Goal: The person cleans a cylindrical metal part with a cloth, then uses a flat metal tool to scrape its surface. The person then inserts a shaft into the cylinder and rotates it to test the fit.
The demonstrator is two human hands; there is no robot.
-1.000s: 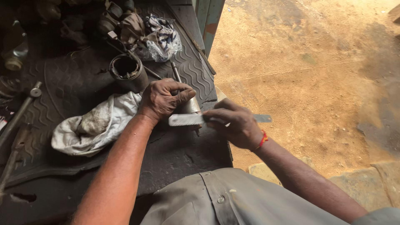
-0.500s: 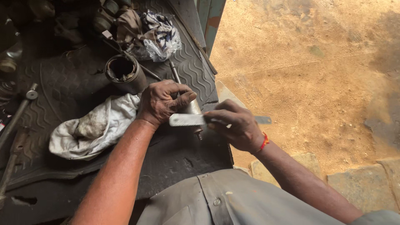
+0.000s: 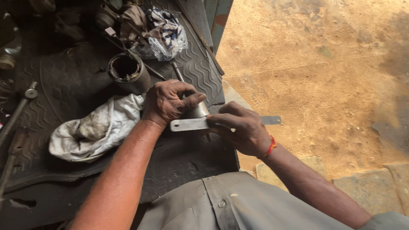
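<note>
Left hand [image 3: 168,101] closed around a small metal cylinder [image 3: 197,111], thumb extended across it. Right hand [image 3: 240,127] pinching a flat saw blade [image 3: 189,124], laid crosswise against the cylinder above the black ribbed mat [image 3: 76,85]. Just left of the hands lies a soiled white rag [image 3: 93,127]; behind it stands a dark cylindrical sleeve [image 3: 127,72].

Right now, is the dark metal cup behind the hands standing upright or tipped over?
Upright. The dark metal cup stands on the ribbed rubber mat, its round open mouth facing up.
</note>
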